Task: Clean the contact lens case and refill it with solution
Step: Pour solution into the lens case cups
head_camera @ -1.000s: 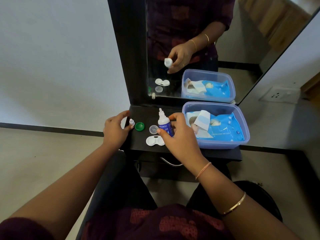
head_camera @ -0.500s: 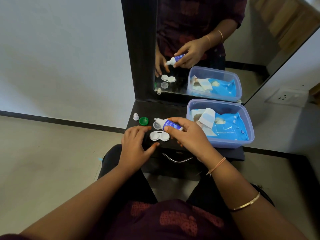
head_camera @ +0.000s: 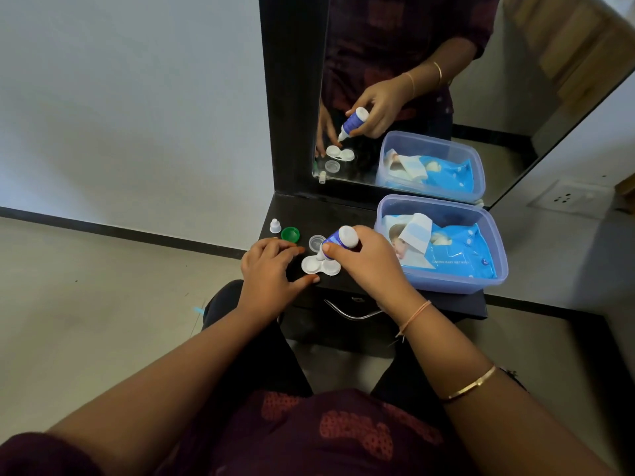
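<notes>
A white two-well contact lens case lies open on the black shelf. My right hand holds a small blue solution bottle upside down, its white nozzle pointing into the case's left well. My left hand rests on the shelf just left of the case, thumb and forefinger spread around its left side, fingertips at its edge. A green lid, a clear lid and the bottle's small white cap lie behind the case.
A translucent blue plastic tub with a blue pack of wet wipes stands on the shelf's right half, close to my right hand. A black-framed mirror rises behind the shelf. A metal drawer handle sits under the shelf's front edge.
My left hand left the white cap by the green lid and moved to the case. My right hand tipped the bottle from upright to upside down over the case.
</notes>
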